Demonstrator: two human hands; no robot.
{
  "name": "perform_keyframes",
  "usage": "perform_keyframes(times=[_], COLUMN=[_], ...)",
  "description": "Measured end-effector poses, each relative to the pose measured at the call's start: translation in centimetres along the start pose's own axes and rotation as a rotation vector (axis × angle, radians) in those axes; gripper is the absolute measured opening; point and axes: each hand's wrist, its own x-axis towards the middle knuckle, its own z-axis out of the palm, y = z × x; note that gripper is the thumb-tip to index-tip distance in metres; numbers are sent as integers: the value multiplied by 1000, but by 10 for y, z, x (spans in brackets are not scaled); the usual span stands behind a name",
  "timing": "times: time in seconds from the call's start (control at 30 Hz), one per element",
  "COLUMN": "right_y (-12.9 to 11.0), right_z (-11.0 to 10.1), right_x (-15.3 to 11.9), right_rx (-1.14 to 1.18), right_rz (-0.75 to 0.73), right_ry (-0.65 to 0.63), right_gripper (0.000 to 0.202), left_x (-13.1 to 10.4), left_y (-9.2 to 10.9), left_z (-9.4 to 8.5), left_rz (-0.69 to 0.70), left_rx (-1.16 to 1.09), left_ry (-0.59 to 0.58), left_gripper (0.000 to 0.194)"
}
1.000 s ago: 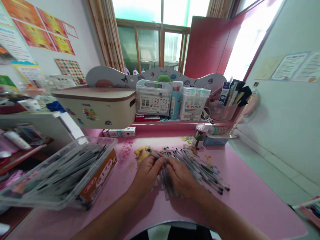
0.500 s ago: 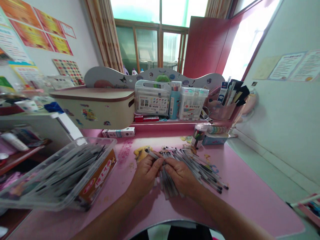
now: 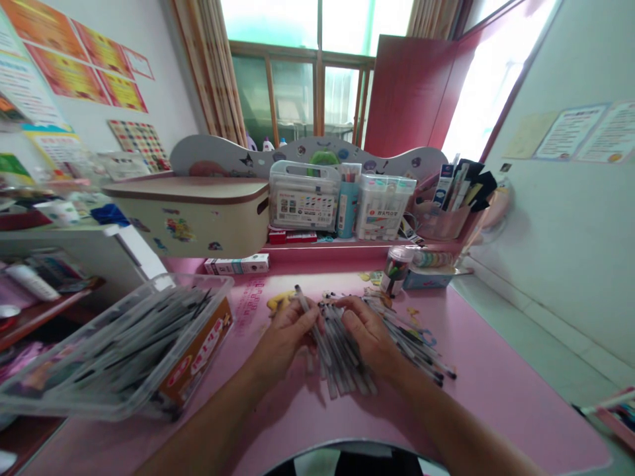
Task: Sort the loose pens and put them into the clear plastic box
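My left hand (image 3: 290, 328) grips a clear-barrelled pen (image 3: 313, 324) with a dark end, which slants over the pink desk between my hands. My right hand (image 3: 368, 330) is over a pile of similar pens (image 3: 342, 360), its thumb and forefinger a little apart with nothing visible between them; its other fingers are hidden. More pens with black ends (image 3: 414, 347) lie spread out to the right of that hand. On the left, a clear plastic bin (image 3: 225, 283) is filled with many grey, clear-looking pens.
A lidded cream box (image 3: 213, 221) stands at the back left. On the desk shelf are a clear carry case (image 3: 303, 198), a blue pencil tube (image 3: 347, 208) and a marker box (image 3: 385, 206). A clear jar (image 3: 395, 272) stands on the pink desk (image 3: 501, 383) at the right.
My hands have moved apart from where they met. The pen in my left hand has swung more upright. My right thumb and forefinger have parted, and more of the pens beneath shows.
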Motion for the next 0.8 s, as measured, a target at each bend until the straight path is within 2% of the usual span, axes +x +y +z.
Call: perform_keyframes(times=[0.07,0.13,0.2,0.33,0.47,0.57,0.67,0.8], right_y=[0,-1,-2,-3,-4,-5,-4,1], right_z=[-1,-1,-2,-2,-2,0,2,2], right_x=[1,2,3,4,3,3,5,8], right_rx=[33,37,18,27,125,253,410,450], right_rz=[32,46,52,114,186,260,338,377], right_ry=[27,22,-28,-139,-162,-122,-8,118], right_gripper=[29,38,48,55,55,53,52,51], left_x=[-1,-2,-5,-8,-6,-4,-4,-5], left_y=[-7,-11,-12,-4,0,-5,-11,-18], left_z=[-2,-4,-6,-5,-4,-4,-2,4], left_rz=[-102,-152,-188,-256,-290,-290,-237,-108], left_rx=[-8,13,57,88,36,-52,-188,-176], left_ry=[-125,-220,-284,-323,-342,-317,-214,-100], left_gripper=[41,52,51,42,42,44,39,53])
